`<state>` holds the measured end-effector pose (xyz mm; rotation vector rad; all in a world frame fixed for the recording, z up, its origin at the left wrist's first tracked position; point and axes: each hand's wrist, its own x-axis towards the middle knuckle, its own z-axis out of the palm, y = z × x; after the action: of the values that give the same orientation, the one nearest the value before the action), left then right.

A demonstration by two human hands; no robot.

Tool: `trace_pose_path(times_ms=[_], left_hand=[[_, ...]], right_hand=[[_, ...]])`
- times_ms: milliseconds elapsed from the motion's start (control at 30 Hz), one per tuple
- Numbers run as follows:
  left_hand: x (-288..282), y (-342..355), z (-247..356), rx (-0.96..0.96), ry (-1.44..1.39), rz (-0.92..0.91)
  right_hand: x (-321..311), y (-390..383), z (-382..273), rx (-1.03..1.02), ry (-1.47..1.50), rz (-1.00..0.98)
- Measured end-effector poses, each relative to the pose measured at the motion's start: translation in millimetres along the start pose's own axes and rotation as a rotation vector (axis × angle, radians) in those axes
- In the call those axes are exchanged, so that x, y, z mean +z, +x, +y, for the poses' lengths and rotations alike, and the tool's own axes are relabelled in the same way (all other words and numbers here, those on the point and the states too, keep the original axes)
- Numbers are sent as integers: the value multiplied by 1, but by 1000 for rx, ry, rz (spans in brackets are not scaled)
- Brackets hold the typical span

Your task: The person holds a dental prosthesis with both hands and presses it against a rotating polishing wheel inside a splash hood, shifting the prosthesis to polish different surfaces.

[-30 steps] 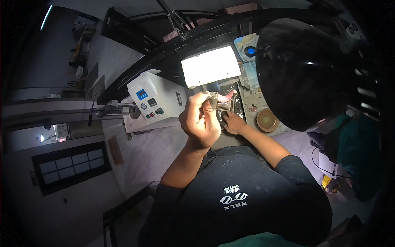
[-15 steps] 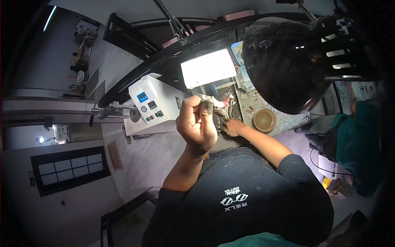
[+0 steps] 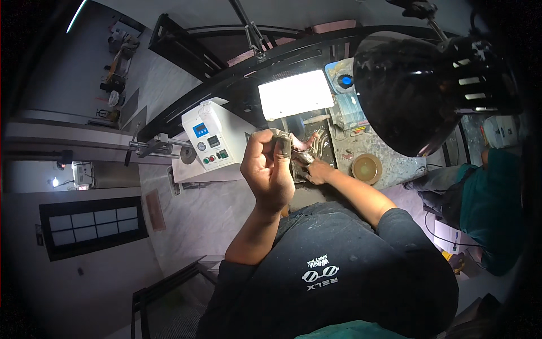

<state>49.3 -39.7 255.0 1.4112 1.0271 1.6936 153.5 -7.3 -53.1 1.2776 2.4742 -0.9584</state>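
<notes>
My left hand (image 3: 268, 166) is raised at the middle, its thumb and fingers closed on a small pink, curved piece (image 3: 305, 144) that looks like a denture base; its fingertips are smeared grey. Just behind and below it, my right hand (image 3: 317, 170) reaches into a dark, wet trough (image 3: 322, 135) at the workbench, beneath the pink piece. Its fingertips are partly hidden, so I cannot tell what they touch or whether they grip anything. A round tan bowl (image 3: 366, 169) of cloudy liquid stands right of that hand.
A white control-panel machine (image 3: 209, 135) stands left; a bright white panel (image 3: 293, 93) is behind the trough. A black lamp shade (image 3: 406, 93) hangs over the bench's right side, near a blue tray (image 3: 339, 68). Another person in teal (image 3: 491, 209) is at the right.
My left hand has shifted slightly left with the pink piece. My right hand has moved slightly left within the trough. The lamp and bench appear shifted as the view moves.
</notes>
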Motion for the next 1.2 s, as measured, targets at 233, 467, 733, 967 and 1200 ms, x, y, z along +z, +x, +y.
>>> trace_pose_path(times_ms=[233, 467, 733, 967, 1200], left_hand=[[-12, 8, 0, 349, 487, -81], [-14, 13, 3, 546, 676, -198], [-13, 13, 3, 527, 707, -264], [-10, 13, 5, 577, 737, -279], [-11, 11, 15, 613, 729, -290]], right_hand=[[15, -12, 0, -113, 39, 78], [19, -16, 10, -112, 112, 99], [-10, -27, 7, 17, 37, -20], [-21, -18, 13, 97, -32, -113], [-7, -4, 30, 163, -116, 37]])
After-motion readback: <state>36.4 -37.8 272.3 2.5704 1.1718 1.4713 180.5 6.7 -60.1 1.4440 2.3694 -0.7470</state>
